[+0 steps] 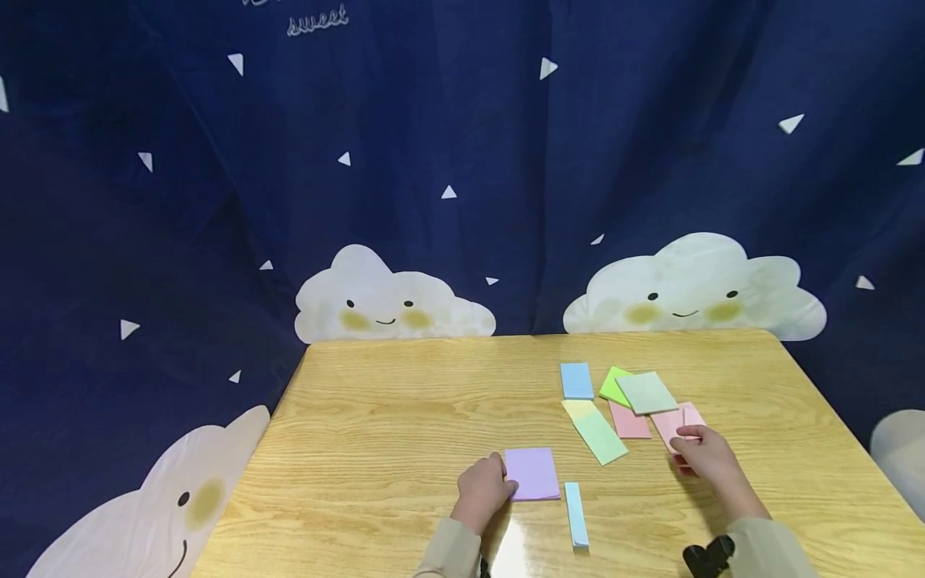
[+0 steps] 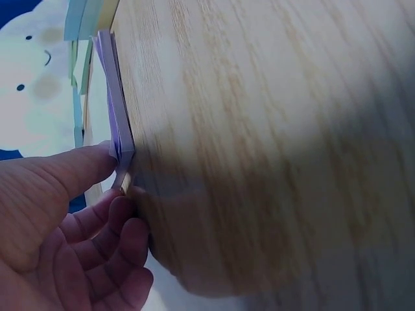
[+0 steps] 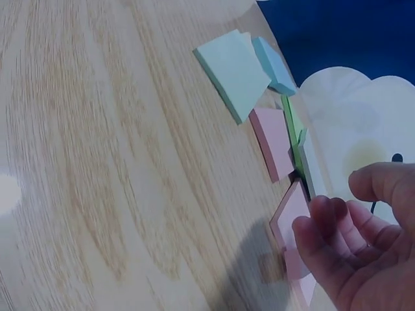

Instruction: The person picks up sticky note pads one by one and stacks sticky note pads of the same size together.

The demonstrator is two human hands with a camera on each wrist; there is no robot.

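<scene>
Over the bench (image 1: 376, 417), the left hand (image 1: 482, 487) pinches the left edge of the purple pad (image 1: 533, 474) at lower centre, and that one-sided hold could let the pad droop or its sheets fan if raised. The right hand (image 1: 710, 457), thumb and fingers parted, is at the pink pad (image 1: 665, 425) at lower right, contact unclear; dragging that could unsettle the grey-green pad (image 1: 646, 393) seemingly overlapping it, while purple swinging rightward could knock the slim blue strip (image 1: 576, 514).
</scene>
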